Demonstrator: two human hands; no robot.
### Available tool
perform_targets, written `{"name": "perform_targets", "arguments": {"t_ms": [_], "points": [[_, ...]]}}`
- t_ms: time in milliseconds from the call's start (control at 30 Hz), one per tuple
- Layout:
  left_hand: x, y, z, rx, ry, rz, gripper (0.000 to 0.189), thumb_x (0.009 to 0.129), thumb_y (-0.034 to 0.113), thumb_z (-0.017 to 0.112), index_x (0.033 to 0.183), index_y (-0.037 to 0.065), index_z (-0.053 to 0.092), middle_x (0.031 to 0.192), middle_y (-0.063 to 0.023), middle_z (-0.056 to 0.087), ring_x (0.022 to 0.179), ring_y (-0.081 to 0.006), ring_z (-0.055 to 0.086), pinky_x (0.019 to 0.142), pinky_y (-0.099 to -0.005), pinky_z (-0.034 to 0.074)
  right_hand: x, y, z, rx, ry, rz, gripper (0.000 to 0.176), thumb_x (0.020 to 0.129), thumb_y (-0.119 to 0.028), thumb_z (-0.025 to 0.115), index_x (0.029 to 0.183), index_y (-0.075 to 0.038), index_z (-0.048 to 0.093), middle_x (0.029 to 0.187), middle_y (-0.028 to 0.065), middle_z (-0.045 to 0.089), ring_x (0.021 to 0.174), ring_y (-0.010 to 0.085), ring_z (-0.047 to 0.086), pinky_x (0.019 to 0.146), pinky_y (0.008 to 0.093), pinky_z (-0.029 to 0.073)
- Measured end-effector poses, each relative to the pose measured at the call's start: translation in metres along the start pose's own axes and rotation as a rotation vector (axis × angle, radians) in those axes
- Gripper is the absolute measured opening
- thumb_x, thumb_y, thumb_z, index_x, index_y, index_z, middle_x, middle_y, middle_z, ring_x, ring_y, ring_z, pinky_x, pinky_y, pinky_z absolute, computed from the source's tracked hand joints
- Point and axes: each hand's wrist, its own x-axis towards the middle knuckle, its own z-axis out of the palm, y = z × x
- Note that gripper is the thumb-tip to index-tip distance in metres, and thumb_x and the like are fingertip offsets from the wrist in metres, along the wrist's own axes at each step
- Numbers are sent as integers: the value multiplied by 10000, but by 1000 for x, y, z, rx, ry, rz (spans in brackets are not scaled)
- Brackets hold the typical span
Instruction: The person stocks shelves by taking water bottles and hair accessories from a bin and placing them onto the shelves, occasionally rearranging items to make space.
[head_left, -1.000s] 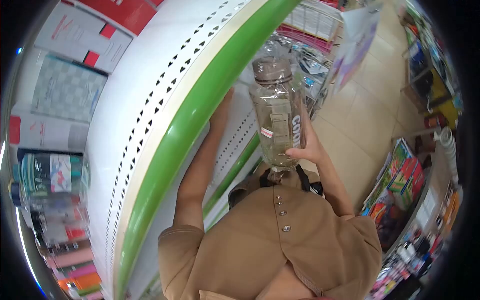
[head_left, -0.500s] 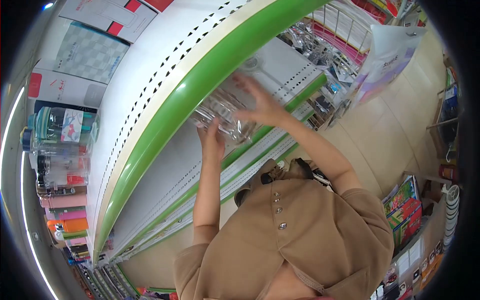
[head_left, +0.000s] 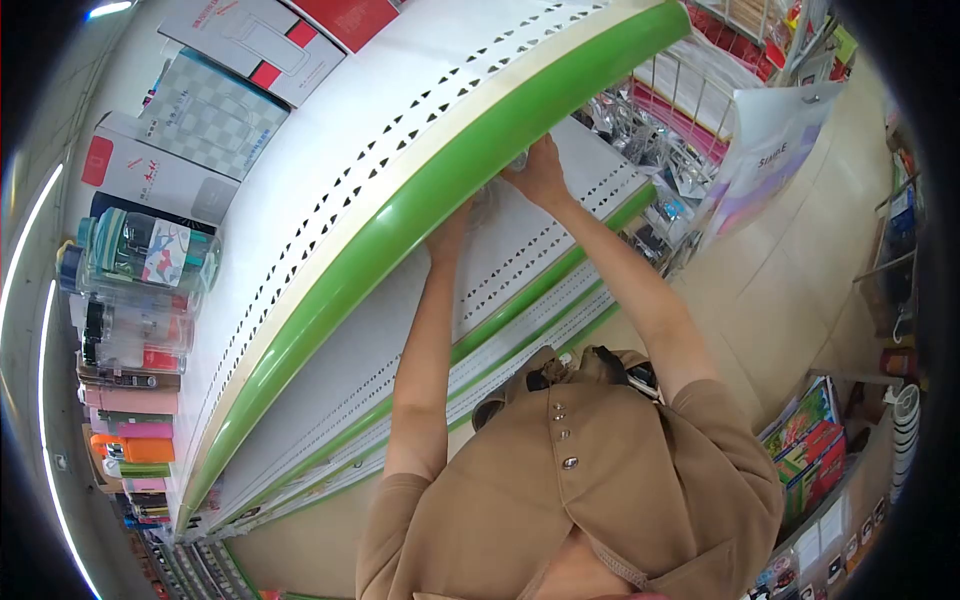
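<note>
- We logged both arms raised to the shelving, with the hands side by side just under the green front edge of the upper shelf (head_left: pixel 400 235).
- The clear plastic container (head_left: pixel 490 200) sat between the two hands, above the white perforated lower shelf (head_left: pixel 570 215). Only a sliver showed below the green edge, so we could read neither its contents nor its cap.
- Right hand (head_left: pixel 540 172): the back of the hand faced us, with the fingertips on the clear plastic. Grip: the shelf edge hid the fingers, so we could not tell whether they were closed round the container.
- Left hand (head_left: pixel 450 228): its fingers were tucked out of sight under the edge, just beside the container. We could not tell its grip either.
- On top of the upper shelf we noted closed cardboard boxes (head_left: pixel 205 125) lying flat. One had a grey chequered face and others were white with red panels. Their contents were not visible.
- Beside the boxes lay wrapped bottles (head_left: pixel 150 252) in clear film, in a row, with teal bands and a printed label.
- Further along that row stood pink and orange flasks (head_left: pixel 135 440). They were opaque, so their contents were hidden.
- Beyond the lower shelf, a wire basket (head_left: pixel 650 95) held small shiny packets.
- A white bag (head_left: pixel 770 140) hung near the basket, above the tiled floor (head_left: pixel 780 290).
</note>
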Motion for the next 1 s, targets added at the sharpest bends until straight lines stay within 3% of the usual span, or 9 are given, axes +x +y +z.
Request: {"name": "perform_targets", "arguments": {"t_ms": [33, 67, 133, 267, 367, 433, 667, 733, 1000], "points": [[-2, -7, 6, 464, 100, 394, 855, 598, 230, 822, 1258, -10, 336, 1221, -166, 430, 1110, -243, 425, 929, -341, 367, 1, 7, 5, 14, -6, -21, 1026, 574, -183, 760, 1353, 36, 130, 1292, 247, 327, 1200, 370, 321, 1012, 419, 283], [2, 3, 2, 464, 109, 386, 855, 598, 230, 822, 1258, -10, 336, 1221, -166, 430, 1110, -243, 425, 929, -341, 367, 2, 16, 12, 10, -12, -31, 1026, 574, -183, 760, 1353, 36, 130, 1292, 247, 327, 1200, 370, 321, 1012, 419, 283], [8, 20, -4, -372, -74, -335, 694, 601, 226, 821, 1149, -24, 475, 1121, -141, 518, 1038, -223, 484, 900, -332, 382, 3, 34, 26, -95, -15, -27, 1021, 567, -171, 767, 1341, 41, 136, 1289, 242, 324, 1198, 368, 320, 1005, 423, 293], [14, 9, 15, -521, 76, -288, 503, 645, 214, 793, 1037, -13, 574, 1015, -100, 587, 951, -207, 538, 865, -328, 402, 7, 47, 34, -104, -108, 15, 989, 571, -160, 766, 1328, 23, 158, 1271, 232, 330, 1188, 375, 322, 995, 428, 304], [17, 2, 19, -456, -95, -379, 403, 687, 219, 760, 995, 7, 609, 979, -82, 610, 923, -199, 556, 838, -326, 413, 5, 46, 35, -41, -128, 78, 972, 567, -138, 768, 1320, 4, 170, 1241, 228, 342, 1168, 387, 329, 986, 435, 313], [17, 3, 20, -204, -43, -198, 318, 716, 221, 733, 945, 23, 636, 924, -73, 632, 881, -209, 575, 819, -335, 420, 5, 43, 34, -94, -128, 62, 979, 570, -119, 765, 1329, -8, 155, 1223, 231, 348, 1151, 399, 336, 979, 444, 318], [-4, 25, 2, -324, -74, -364, 661, 652, 276, 773, 1183, 16, 478, 1147, -155, 526, 1025, -268, 514, 844, -350, 412, -4, 22, 4, -64, -97, -119, 1006, 589, -102, 749, 1353, -2, 103, 1265, 243, 318, 1183, 391, 318, 994, 435, 308], [-11, 65, -31, -164, -100, -649, 855, 631, 231, 777, 1306, 25, 294, 1277, -169, 390, 1125, -297, 446, 895, -354, 395, -20, -26, -36, -4, -84, -21, 933, 634, -86, 713, 1356, 4, 130, 1268, 236, 327, 1169, 376, 348, 993, 419, 315], [-144, 102, -120, -341, 46, -583, 680, 694, 15, 642, 1287, 22, 308, 1244, -148, 403, 1089, -251, 489, 885, -359, 419, -160, -103, -68, 261, -385, -165, 358, 740, -12, 601, 1080, 5, 492, 976, 128, 556, 875, 224, 551, 802, 330, 429]]}}
